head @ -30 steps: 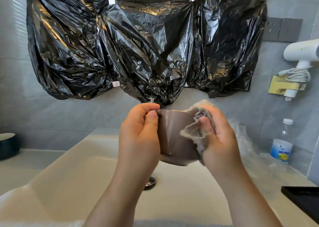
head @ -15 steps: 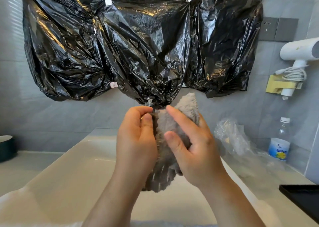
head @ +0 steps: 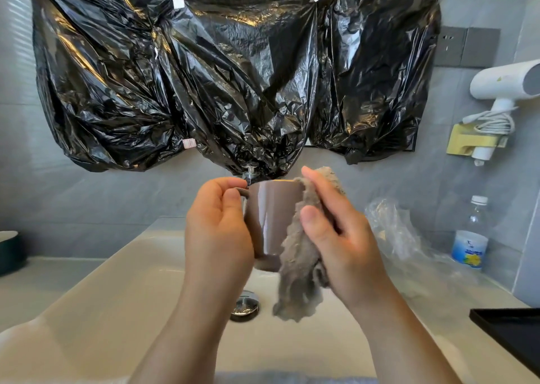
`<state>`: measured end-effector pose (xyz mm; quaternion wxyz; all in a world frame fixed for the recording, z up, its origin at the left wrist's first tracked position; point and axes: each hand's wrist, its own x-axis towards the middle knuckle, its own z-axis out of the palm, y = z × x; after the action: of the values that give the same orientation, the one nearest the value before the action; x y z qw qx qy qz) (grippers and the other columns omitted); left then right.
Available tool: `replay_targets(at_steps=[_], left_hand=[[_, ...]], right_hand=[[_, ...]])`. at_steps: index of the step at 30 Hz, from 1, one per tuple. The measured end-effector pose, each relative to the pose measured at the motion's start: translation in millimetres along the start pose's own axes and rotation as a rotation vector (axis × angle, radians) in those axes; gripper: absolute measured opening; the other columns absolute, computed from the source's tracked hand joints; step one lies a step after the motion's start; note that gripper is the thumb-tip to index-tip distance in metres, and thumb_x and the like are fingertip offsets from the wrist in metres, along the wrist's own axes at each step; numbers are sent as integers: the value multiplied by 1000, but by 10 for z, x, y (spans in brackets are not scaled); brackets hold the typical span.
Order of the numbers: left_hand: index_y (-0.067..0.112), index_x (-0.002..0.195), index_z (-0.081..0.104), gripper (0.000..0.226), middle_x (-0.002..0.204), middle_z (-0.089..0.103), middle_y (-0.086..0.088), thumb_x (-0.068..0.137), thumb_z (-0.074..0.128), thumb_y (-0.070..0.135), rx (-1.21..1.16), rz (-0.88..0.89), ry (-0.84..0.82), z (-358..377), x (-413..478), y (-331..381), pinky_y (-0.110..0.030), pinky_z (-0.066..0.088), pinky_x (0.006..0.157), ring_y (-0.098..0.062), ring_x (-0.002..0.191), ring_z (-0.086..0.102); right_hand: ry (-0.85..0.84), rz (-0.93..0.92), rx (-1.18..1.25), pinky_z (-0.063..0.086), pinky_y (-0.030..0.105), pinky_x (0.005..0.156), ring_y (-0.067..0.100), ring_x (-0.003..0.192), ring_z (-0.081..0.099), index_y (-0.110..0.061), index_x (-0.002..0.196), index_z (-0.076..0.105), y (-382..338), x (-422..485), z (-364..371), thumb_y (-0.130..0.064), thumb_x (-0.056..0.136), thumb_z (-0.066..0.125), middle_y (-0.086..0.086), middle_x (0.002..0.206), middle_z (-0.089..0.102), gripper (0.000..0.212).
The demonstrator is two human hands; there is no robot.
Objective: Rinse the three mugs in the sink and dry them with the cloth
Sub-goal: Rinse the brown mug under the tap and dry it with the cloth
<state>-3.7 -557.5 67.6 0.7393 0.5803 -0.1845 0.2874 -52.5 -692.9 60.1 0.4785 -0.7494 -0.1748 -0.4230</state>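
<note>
The only label I can find is on the water bottle at the right wall, a blue band with a yellow patch, its writing too small to read. The white tags on the black plastic sheeting look blank.

My left hand grips the brown mug at its handle side, fingers curled round it. My right hand pinches the grey cloth under the thumb and presses it to the mug's right wall. Half a second ago the cloth hid the whole near side; now that side is bare and the cloth hangs off the right.

The mug is upright in the air over the sink, above the drain plug and just below the tap tip. The basin is open below it. A black tray sits at the right edge, well apart.
</note>
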Motion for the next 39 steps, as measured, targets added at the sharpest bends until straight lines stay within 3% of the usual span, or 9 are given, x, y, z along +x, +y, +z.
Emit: replay_targets(at_steps=[5,8,13,19,23,28,31,36,39], left_hand=[[38,87,56,19,77,65,14,94,41,30,246,207,-62,-5,-60,-27,-14,40,62,4,71,56],[33,84,66,27,62,63,16,100,49,19,62,58,-51,-39,1,-3,-22,42,51,-2,53,51],[9,90,68,33,65,61,-8,108,41,14,-420,-394,-90,-49,109,3,-26,43,48,-16,53,52],[23,72,69,37,64,65,4,102,48,24,-204,-239,24,-44,86,-61,-33,45,57,-15,59,56],[19,58,43,51,55,46,13,91,52,57,109,-58,110,-52,18,-119,-37,34,52,-11,53,39],[7,58,45,72,53,40,5,83,39,74,50,-27,-161,12,-37,-106,-34,29,51,-16,55,35],[-2,75,57,81,66,53,-7,71,53,79,-85,-42,-340,15,-52,-101,-41,38,57,-18,63,47],[8,107,77,71,105,76,-18,68,69,67,-367,-319,-553,-20,-33,-108,-49,55,88,-32,96,72],[18,108,79,72,110,76,-15,64,72,74,-415,-388,-642,-73,-22,-115,-47,52,96,-27,101,71]], right_hand=[[53,-72,-455,33,9,89,9,117,48,-54,138,37,19,-63,141,-64,87,40,-14,121,42,52],[36,-92,-314,33,2,93,0,118,49,-52,131,50,27,-50,84,-62,87,47,-13,125,51,46],[-36,42,298,47,24,97,9,119,60,-46,121,64,-3,-8,43,-59,83,62,-11,126,66,41],[24,157,320,51,56,97,24,111,67,-30,125,61,-23,-12,172,-59,78,64,3,119,70,55],[138,93,234,55,26,79,8,91,70,-34,112,66,-31,-17,140,-55,75,67,-9,100,74,43],[264,54,66,46,8,78,-6,95,65,-34,120,62,-35,1,110,-64,75,60,-23,102,70,54],[283,5,12,42,5,83,-9,104,61,-37,122,59,-26,-12,142,-57,82,55,-25,110,67,44],[240,28,238,52,37,97,10,108,66,-40,109,66,-24,20,74,-44,88,59,-11,113,71,23],[146,80,367,53,28,84,9,100,67,-42,112,66,-58,-4,97,-55,77,62,-10,108,72,37]])
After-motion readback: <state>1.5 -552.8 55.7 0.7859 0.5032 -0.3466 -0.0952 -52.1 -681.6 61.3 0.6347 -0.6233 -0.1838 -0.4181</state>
